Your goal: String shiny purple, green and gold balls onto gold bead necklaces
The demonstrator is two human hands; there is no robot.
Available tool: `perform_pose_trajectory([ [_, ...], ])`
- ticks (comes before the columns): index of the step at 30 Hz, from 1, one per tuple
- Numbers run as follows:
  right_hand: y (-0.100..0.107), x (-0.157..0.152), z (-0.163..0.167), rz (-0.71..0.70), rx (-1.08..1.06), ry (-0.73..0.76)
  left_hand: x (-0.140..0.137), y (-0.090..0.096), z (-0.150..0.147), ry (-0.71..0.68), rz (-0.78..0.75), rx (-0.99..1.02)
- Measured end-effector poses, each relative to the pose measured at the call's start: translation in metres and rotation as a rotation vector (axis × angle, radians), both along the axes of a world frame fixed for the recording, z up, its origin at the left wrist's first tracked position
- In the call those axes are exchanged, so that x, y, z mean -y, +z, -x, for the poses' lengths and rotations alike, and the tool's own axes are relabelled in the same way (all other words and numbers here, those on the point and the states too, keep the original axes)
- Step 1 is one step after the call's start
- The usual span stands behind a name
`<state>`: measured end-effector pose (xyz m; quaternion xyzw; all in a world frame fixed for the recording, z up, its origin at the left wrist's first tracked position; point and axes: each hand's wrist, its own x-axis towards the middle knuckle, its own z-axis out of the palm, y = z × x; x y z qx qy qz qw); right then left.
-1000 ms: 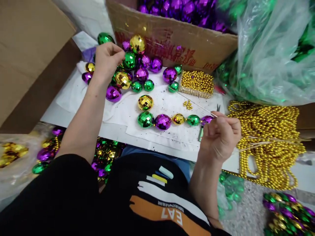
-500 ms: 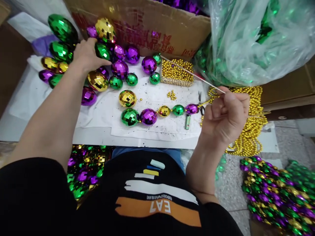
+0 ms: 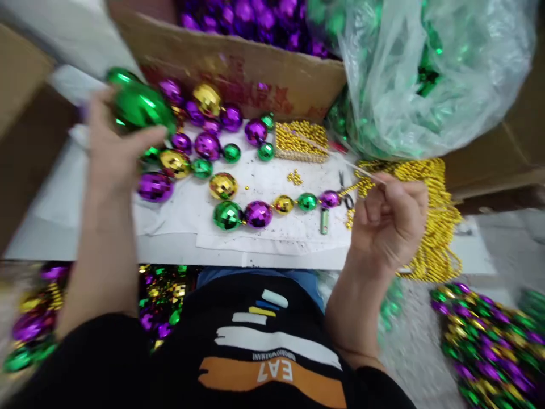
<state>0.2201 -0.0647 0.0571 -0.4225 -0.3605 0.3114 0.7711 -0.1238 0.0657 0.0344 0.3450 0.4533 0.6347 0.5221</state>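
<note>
My left hand [image 3: 111,128], blurred by motion, is closed around a large shiny green faceted bead [image 3: 142,106] above the left side of the table. My right hand [image 3: 392,213] pinches a thin white strand [image 3: 361,169] that stretches left over a box of small gold beads [image 3: 304,142]. Under my left hand lie loose faceted beads, among them a purple bead [image 3: 155,186] and a gold bead [image 3: 176,163]. A strung row of faceted beads crosses the front, with a green bead [image 3: 227,215] and a purple bead [image 3: 258,214] at its left end.
Behind stands a cardboard box [image 3: 238,74] of purple beads, beside a clear plastic bag [image 3: 426,85] of green ones. Gold bead strands [image 3: 434,227] lie at the right. Small scissors [image 3: 347,199] and a green lighter [image 3: 324,221] rest near the row. Finished-looking strands [image 3: 489,341] hang lower right.
My left hand has lifted a large green bead off the pile and moved left and toward me. My right hand still pinches the strand. The view has tilted slightly.
</note>
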Motion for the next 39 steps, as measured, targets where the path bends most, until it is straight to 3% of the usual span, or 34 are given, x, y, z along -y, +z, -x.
perform_pose_trajectory([
  [4, -0.013, -0.002, 0.023, 0.047, -0.096, 0.099, 0.06, -0.025, -0.026, -0.224, 0.055, 0.18],
  [7, -0.011, -0.001, 0.04, 0.026, -0.058, 0.124, 0.076, -0.051, -0.037, -0.286, 0.071, 0.322],
  [9, -0.006, 0.003, 0.045, 0.011, -0.011, 0.077, 0.081, -0.058, -0.041, -0.293, 0.098, 0.4],
  [16, 0.0, 0.021, 0.047, 0.031, 0.043, -0.036, 0.081, -0.055, -0.054, -0.367, 0.224, 0.602],
  [21, -0.003, 0.027, 0.052, 0.055, 0.071, -0.031, 0.084, -0.051, -0.054, -0.334, 0.293, 0.646],
  [25, -0.006, 0.028, 0.055, 0.059, 0.082, 0.0, 0.088, -0.052, -0.043, -0.244, 0.271, 0.58],
  [28, -0.007, 0.026, 0.056, 0.029, 0.073, 0.003, 0.093, -0.058, -0.036, -0.21, 0.174, 0.451],
  [31, -0.007, 0.023, 0.057, -0.013, 0.087, 0.0, 0.097, -0.063, -0.033, -0.235, 0.071, 0.317],
  [39, 0.005, 0.033, 0.078, -0.059, 0.235, -0.109, 0.105, -0.059, -0.039, -0.393, -0.009, 0.131],
])
